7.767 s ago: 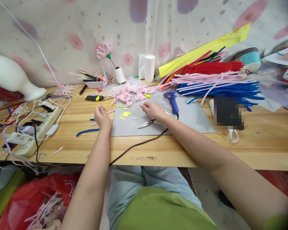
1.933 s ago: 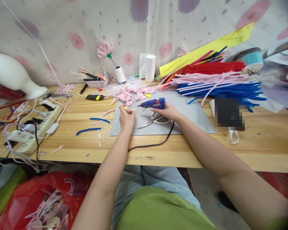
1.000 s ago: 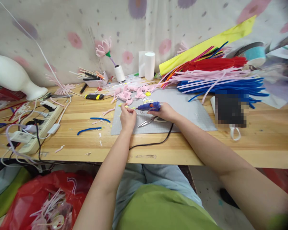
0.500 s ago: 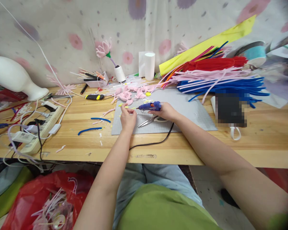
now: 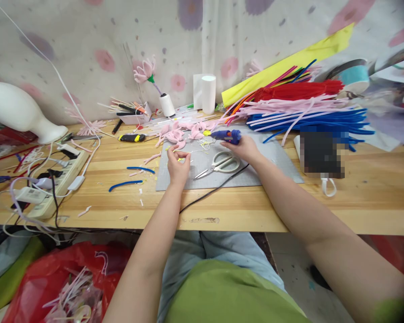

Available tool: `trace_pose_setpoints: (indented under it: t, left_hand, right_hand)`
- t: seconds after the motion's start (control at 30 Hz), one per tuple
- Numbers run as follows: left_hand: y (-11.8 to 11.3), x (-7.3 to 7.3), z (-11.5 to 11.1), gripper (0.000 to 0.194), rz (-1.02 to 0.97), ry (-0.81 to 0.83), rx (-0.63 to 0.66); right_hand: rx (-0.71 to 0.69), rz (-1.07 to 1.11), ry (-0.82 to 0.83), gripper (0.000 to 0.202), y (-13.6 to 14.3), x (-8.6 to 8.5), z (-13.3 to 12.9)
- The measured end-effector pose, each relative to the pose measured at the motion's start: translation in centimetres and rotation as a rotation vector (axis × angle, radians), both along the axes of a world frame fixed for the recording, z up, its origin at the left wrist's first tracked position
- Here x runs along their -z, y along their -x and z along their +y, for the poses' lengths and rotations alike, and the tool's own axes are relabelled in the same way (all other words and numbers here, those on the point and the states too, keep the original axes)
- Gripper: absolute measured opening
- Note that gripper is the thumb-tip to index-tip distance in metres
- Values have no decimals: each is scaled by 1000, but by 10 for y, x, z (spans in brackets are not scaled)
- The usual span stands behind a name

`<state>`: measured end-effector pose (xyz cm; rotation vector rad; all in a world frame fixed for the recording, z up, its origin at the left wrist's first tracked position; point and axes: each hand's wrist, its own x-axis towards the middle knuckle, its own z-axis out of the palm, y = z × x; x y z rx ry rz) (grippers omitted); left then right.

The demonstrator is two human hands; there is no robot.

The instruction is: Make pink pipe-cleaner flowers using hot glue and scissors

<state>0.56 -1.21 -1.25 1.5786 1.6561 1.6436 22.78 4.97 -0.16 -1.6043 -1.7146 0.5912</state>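
Observation:
My right hand (image 5: 247,149) is closed around the handle of a blue hot glue gun (image 5: 229,136), its nozzle pointing left over small white and yellow pieces (image 5: 205,142). My left hand (image 5: 178,167) is closed in a pinch above the left part of the grey cutting mat (image 5: 276,172); whatever is between its fingertips is too small to make out. Scissors with pale handles (image 5: 225,162) lie on the mat between my hands. Beyond them sit several pink fuzzy petals (image 5: 174,134). A black cord (image 5: 218,185) trails across the mat toward the table's front edge.
Bundles of blue (image 5: 309,123), pink and red pipe cleaners lie at the back right. A yellow-black utility knife (image 5: 132,137) and blue pipe cleaner pieces (image 5: 126,184) are left of the mat. Farther left lies a power strip (image 5: 62,181). A pink flower (image 5: 144,71) stands in a white spool.
My right hand has drawn the glue gun up and right, away from my left fingertips. This uncovers the scissors' handles, and the cord has shifted. My left hand has barely moved.

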Motion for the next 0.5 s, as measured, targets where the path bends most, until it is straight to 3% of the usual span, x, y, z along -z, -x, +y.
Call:
trace_pose_setpoints:
  t: [0.1, 0.23, 0.5]
  left_hand:
    - [5, 2, 4, 43, -110, 15, -54]
    - [11, 0, 12, 40, -315, 1, -159]
    - [23, -33, 33, 34, -441, -6, -132]
  right_hand:
    - [157, 62, 10, 45, -12, 5, 9]
    - [180, 47, 25, 47, -16, 13, 15]
    - [182, -105, 3, 49, -23, 11, 17]
